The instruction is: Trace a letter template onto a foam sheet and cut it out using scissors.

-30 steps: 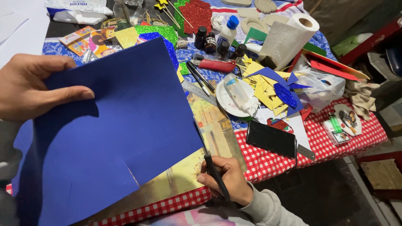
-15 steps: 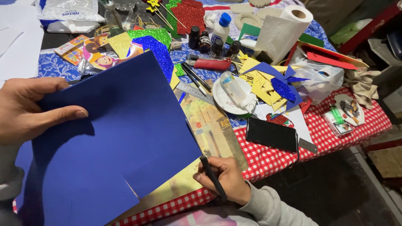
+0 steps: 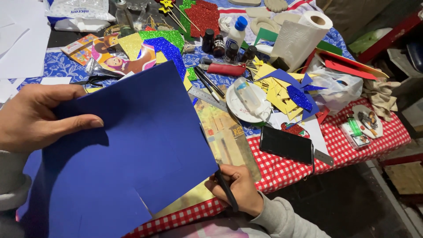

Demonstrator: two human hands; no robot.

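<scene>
Counter draped in red-checked cloth at the near edge, blue floral cloth behind. On it: black phone, white plate, paper-towel roll, glitter sheets, metal ruler, yellow and blue offcuts.

Both bare hands emerge from light grey, soft knit sleeves with ribbed cuffs.

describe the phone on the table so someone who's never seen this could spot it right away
Start at the red and white checked tablecloth on the table's near right side. Just right of the big dark blue foam sheet and below the white plate lies a flat black rectangular phone, screen dark. It is the only plain, glossy black slab among the colourful paper scraps.
</scene>
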